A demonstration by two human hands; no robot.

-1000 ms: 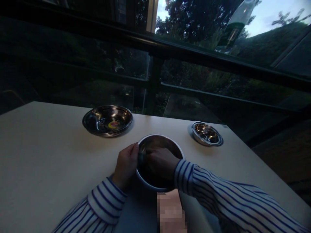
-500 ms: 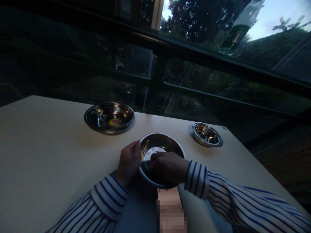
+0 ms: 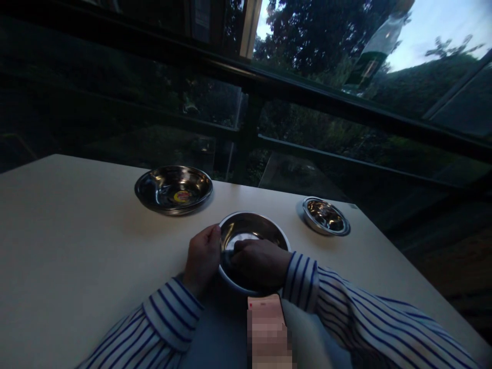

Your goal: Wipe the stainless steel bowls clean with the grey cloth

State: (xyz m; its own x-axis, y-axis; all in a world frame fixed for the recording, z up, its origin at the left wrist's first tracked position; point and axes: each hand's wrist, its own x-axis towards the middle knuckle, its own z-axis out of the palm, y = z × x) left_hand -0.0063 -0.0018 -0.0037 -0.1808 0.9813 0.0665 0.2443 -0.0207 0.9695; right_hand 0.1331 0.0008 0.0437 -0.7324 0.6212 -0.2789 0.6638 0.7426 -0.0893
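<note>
A round stainless steel bowl [image 3: 265, 221] is tilted toward me at the near part of the table. My left hand [image 3: 203, 256] is closed on its left rim, thumb uppermost. Inside the bowl is my right hand [image 3: 259, 261], its fingers curled down against the inner wall and bottom. Something dark bluish shows by the right fingertips, too dim to name. A pale patch on the bowl's bottom is partly covered by that hand.
Shallow metal dishes [image 3: 154, 207], stacked, stand at the back left, the top one with a yellow sticker. Small metal bowls [image 3: 321, 228] sit at the back right. A phone-like pink screen [image 3: 265, 312] is below the bowl. A bottle [image 3: 371, 56] stands by the window.
My right hand has shifted slightly left inside the bowl, covering more of the pale patch. My left hand keeps its hold on the rim. The view has moved slightly.
</note>
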